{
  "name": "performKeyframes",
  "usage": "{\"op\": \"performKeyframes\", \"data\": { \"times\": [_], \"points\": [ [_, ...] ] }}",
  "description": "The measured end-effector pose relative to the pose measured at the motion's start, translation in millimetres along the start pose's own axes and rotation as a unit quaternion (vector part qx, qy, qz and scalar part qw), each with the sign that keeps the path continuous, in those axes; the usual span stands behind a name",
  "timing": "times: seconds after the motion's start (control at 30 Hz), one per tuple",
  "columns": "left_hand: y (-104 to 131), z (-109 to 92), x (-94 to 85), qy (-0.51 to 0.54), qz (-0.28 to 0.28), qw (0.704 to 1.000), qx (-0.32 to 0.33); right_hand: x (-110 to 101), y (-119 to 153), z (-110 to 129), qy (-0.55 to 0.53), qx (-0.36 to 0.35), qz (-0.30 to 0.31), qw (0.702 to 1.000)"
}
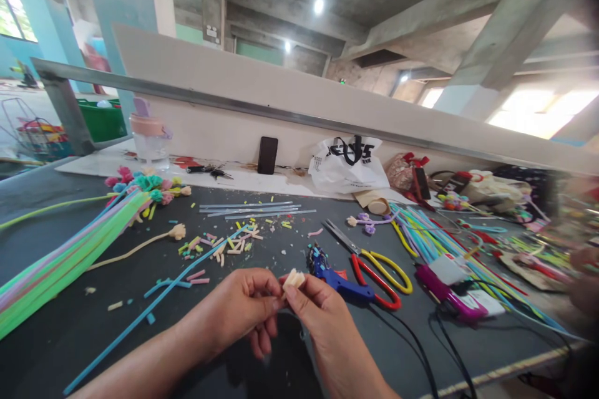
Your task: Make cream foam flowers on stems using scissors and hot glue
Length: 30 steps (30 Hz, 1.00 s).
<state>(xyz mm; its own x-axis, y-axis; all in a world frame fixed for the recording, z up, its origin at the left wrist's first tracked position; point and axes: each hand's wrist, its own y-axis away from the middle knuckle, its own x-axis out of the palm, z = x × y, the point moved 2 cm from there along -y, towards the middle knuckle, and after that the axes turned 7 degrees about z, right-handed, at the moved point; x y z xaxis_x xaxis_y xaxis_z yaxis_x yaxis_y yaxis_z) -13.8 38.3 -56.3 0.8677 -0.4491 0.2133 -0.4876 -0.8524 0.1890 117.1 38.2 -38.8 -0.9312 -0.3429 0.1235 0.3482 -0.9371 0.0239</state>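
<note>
Across the dark tabletop (42,355), a light blue stem (112,348) lies slantwise left of the left hand (241,305), whose thumb and forefinger come together at the lower left of a small cream piece (293,279); whether they grip it too is hard to tell, as the fingers hide its base. The piece pokes up from the right hand (327,318), pinched between thumb and bent forefinger, and a blue glue gun (344,287) and scissors (360,255) lie farther right.
</note>
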Motion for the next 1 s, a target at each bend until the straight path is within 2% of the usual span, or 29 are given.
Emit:
{"op": "performKeyframes", "data": {
  "times": [0.2,0.33,0.53,0.6,0.7,0.77,0.87,1.0],
  "points": [
    [0.2,-1.1,0.5,-0.017,-0.005,1.000,-0.010,-1.4,-1.0,-4.8,0.020,0.003,0.004,1.000],
    [-0.6,-1.8,-0.2,-0.003,-0.002,1.000,-0.007,-0.1,1.0,0.5,-0.012,0.012,0.007,1.000],
    [0.8,-4.0,-2.1,0.053,0.014,0.999,-0.002,1.2,3.7,9.7,-0.045,0.008,0.062,0.997],
    [1.6,-3.8,-3.4,0.075,0.033,0.997,0.006,-3.7,3.8,8.7,-0.041,0.009,0.041,0.998],
    [3.5,-3.4,-5.3,0.102,0.067,0.992,0.013,-14.1,4.1,8.2,-0.033,0.011,-0.022,0.999],
    [5.5,-3.7,-5.5,0.103,0.094,0.990,0.006,-19.0,4.6,11.5,-0.018,-0.006,-0.034,0.999],
    [9.4,-6.4,-4.9,0.096,0.122,0.988,-0.009,-21.8,5.9,20.3,-0.001,-0.034,-0.010,0.999],
    [14.3,-12.0,-4.7,0.081,0.116,0.989,-0.032,-20.9,8.3,30.2,0.006,-0.049,0.041,0.998]
  ]
}}
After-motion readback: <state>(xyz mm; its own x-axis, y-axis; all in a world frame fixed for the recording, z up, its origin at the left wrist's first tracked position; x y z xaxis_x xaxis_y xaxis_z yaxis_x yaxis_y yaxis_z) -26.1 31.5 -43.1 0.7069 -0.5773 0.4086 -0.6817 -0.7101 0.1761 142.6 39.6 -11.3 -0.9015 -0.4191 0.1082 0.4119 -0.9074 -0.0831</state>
